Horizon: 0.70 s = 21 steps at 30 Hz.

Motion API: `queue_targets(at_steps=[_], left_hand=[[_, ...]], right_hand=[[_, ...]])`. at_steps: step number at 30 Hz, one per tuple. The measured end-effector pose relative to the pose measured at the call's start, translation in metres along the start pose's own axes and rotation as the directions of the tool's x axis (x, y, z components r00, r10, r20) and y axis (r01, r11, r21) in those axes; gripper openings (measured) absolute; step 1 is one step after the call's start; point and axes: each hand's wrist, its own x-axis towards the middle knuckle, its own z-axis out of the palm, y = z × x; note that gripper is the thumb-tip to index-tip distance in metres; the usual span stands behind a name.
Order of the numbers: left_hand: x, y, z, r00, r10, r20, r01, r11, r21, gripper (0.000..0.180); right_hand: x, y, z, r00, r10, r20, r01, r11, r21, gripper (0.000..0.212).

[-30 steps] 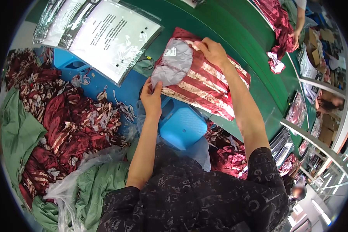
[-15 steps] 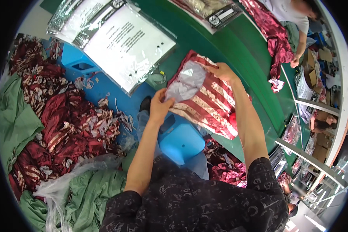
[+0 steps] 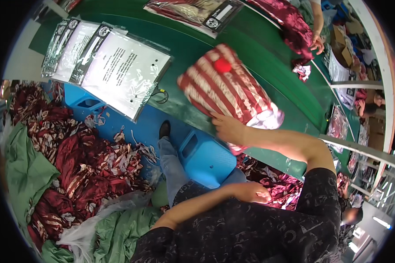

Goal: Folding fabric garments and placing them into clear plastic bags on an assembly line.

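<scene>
A folded maroon-and-cream striped cloth item (image 3: 232, 87) lies over the green table (image 3: 289, 98). A round red piece shows on its upper face, and whitish material sticks out at its right end. My right hand (image 3: 230, 130) grips the edge nearest me with the fingers closed; part of the grip is hidden behind the hand. Drawn back close to my body, my left hand (image 3: 250, 193) is curled, apart from the striped cloth item. Whether anything is inside its fingers cannot be seen. Beside it, lower down, is a heap of maroon patterned cloth (image 3: 285, 188).
Flat clear packages with white sheets (image 3: 125, 72) lie at the left of the table. Another package (image 3: 193, 13) is farther back. A blue stool (image 3: 210, 160) stands below the edge. Maroon cloth (image 3: 83, 153) and green cloth (image 3: 26, 158) pile at left. A co-worker's hand (image 3: 317, 43) is across the table.
The striped item has been turned, so the whitish part moved from its upper left to its right end. My left hand let go and came back toward my body; my right hand moved to the near edge.
</scene>
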Motion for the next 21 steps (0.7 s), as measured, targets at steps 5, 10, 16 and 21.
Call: queue_targets(at_steps=[5,10,16,21], left_hand=[[-0.059,0.064,-0.116,0.679,-0.003,-0.734,0.148,0.98,0.132,0.019],[-0.053,0.05,-0.228,0.546,0.681,-0.487,0.498,0.204,0.843,0.032],[-0.021,-0.001,-0.278,0.599,0.683,-0.417,0.678,-0.155,0.719,0.045],[-0.041,-0.008,-0.303,0.668,0.674,-0.317,0.597,-0.23,0.768,0.042]], right_hand=[[-0.058,-0.036,0.006,0.971,0.237,-0.03,-0.217,0.929,0.3,0.032],[-0.083,-0.04,-0.004,0.701,0.69,-0.182,-0.451,0.626,0.636,0.044],[-0.061,-0.038,0.165,0.138,0.924,-0.357,-0.886,0.276,0.373,0.05],[-0.014,-0.059,0.127,-0.148,0.989,0.005,-0.732,-0.113,0.672,0.053]])
